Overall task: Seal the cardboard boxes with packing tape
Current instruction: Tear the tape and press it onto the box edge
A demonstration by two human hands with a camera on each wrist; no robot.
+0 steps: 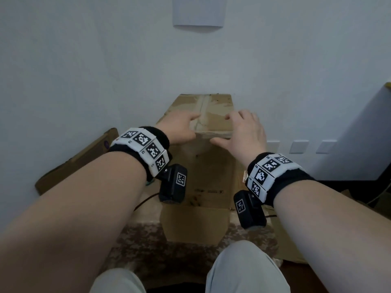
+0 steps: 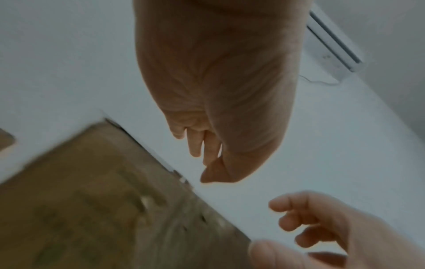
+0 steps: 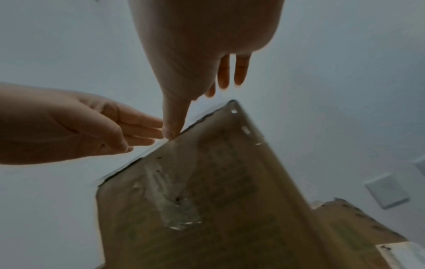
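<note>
A tall brown cardboard box (image 1: 218, 102) stands against the white wall, with a strip of clear tape (image 1: 202, 106) along its top seam. My left hand (image 1: 184, 125) lies on the near left of the top, fingers straight and reaching toward the seam. My right hand (image 1: 241, 127) hovers over the near right corner, and its thumb (image 3: 172, 125) touches the box's front top edge (image 3: 202, 116). Neither hand holds anything. In the left wrist view the left hand's fingers (image 2: 195, 145) are straight above the box (image 2: 92, 191). Old tape (image 3: 177, 209) clings to the front face. No tape roll is in view.
A flattened cardboard sheet (image 1: 78, 161) leans on the wall at the left. The box's lower flap (image 1: 194, 225) lies on a patterned mat (image 1: 143, 240) before my knees (image 1: 243, 269). Wall sockets (image 1: 299, 146) and a white panel (image 1: 359, 134) are at the right.
</note>
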